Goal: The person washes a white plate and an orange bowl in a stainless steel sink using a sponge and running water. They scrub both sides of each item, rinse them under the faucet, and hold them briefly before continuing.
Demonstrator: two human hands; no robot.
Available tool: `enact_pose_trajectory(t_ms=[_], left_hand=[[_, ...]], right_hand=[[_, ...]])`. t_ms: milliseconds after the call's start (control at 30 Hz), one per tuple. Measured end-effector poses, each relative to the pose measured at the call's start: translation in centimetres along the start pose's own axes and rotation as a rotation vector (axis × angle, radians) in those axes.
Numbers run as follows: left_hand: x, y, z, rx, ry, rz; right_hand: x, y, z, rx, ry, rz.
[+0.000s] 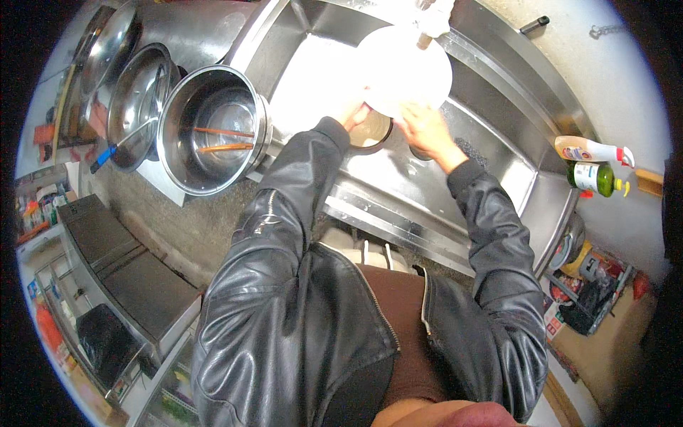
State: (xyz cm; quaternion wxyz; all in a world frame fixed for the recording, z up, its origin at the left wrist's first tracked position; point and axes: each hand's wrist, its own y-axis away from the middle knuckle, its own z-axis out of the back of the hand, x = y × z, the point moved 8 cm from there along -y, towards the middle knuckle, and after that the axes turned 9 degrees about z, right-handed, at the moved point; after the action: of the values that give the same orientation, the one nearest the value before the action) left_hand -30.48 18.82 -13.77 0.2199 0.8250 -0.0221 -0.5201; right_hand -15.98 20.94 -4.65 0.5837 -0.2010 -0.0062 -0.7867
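A round white plate [408, 69], washed out by glare, is over the stainless steel sink [483, 125] beneath the tap [433, 18]. My left hand [356, 115] grips its near left edge. At its near right edge is my right hand [427, 128], fingers on the rim; glare hides the fingertips. Below the plate, between my hands, a bowl with a dark rim [373, 133] rests in the sink, partly covered. A dark scouring pad [472, 152] lies beside my right wrist, near a small, mostly hidden round item [420, 153].
Left of the sink stands a deep steel pot [213, 131] with wooden chopsticks [227, 148] inside. Next to it are a steel basin [136, 107] and a blue-handled utensil [104, 158]. At right lie a spray bottle [589, 148], a green pump bottle [592, 179] and a wooden brush [648, 182].
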Motion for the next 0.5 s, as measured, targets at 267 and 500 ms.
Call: enact_pose_trajectory(t_ms=[267, 500], left_hand=[[-1.2, -0.6, -0.1, -0.026, -0.205, 0.168], [-1.9, -6.9, -3.1, -0.217, -0.07, 0.071]], right_hand=[[-12.5, 5.4, 3.2, -0.538, -0.839, -0.628], [-10.9, 5.4, 4.4, -0.534, -0.472, -0.75]])
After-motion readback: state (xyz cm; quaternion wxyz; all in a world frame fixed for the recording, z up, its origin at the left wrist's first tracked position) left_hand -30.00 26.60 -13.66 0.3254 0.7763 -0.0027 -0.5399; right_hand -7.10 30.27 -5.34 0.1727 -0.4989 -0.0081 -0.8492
